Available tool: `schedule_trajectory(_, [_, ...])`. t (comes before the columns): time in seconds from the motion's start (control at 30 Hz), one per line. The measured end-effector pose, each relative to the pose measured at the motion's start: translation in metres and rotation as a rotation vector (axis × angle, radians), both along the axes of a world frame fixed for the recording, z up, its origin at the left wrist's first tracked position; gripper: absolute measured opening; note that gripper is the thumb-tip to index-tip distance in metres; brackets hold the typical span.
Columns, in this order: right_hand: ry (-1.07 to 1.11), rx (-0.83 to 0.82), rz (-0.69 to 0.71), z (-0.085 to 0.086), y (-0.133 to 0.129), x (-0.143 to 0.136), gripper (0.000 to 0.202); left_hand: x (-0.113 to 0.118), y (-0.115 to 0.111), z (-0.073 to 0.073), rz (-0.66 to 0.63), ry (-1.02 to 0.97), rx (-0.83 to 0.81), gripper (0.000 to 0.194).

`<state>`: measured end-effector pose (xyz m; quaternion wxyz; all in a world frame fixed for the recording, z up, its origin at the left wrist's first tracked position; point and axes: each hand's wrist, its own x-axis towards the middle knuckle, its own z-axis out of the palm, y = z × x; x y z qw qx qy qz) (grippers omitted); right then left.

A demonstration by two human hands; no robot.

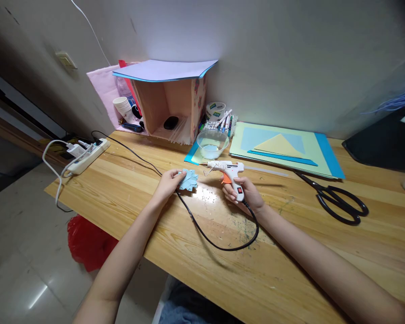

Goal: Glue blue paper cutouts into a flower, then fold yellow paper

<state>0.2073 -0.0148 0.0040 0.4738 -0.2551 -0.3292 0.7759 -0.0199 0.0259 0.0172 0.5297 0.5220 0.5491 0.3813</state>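
Note:
Between the fingers and thumb of my left hand (170, 182) is a light blue paper flower (189, 180) with layered, pointed petals. My right hand (245, 191) is wrapped round the handle of a white hot glue gun (235, 171) with an orange trigger and a red switch. Its nozzle points left, a little above and to the right of the flower, apart from it. A clear glue stick (266, 170) sticks out of the gun's back. From the handle's base a black cord (205, 234) loops across the table and passes by my left hand.
Black scissors (337, 198) lie at right. Behind stand a clear bowl (213, 143), markers (227, 120), stacked coloured paper (310, 168) and an open box (180, 99) covered with paper sheets. A white power strip (89, 156) sits at the table's left edge, above a red bag (89, 243).

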Motion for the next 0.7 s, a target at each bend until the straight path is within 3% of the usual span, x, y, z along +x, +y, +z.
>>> schedule_trajectory(0.23, [-0.020,0.020,0.031,-0.0056,0.0004,0.0009,0.024,0.0000,0.0015,-0.0001,0.076,0.008,-0.047,0.035])
schedule_trajectory(0.43, [0.001,0.039,0.050,-0.0082,0.0015,0.0022,0.027,0.0013,0.0000,0.0031,0.072,-0.128,-0.089,0.039])
schedule_trajectory(0.53, [0.007,0.033,0.041,-0.0048,0.0010,0.0009,0.025,0.0006,-0.0010,0.0043,0.052,-0.126,-0.007,0.036])
schedule_trajectory(0.7, [-0.015,0.003,-0.010,-0.0001,0.0000,-0.0003,0.024,-0.0026,-0.0002,0.0038,0.036,-0.027,0.265,0.016])
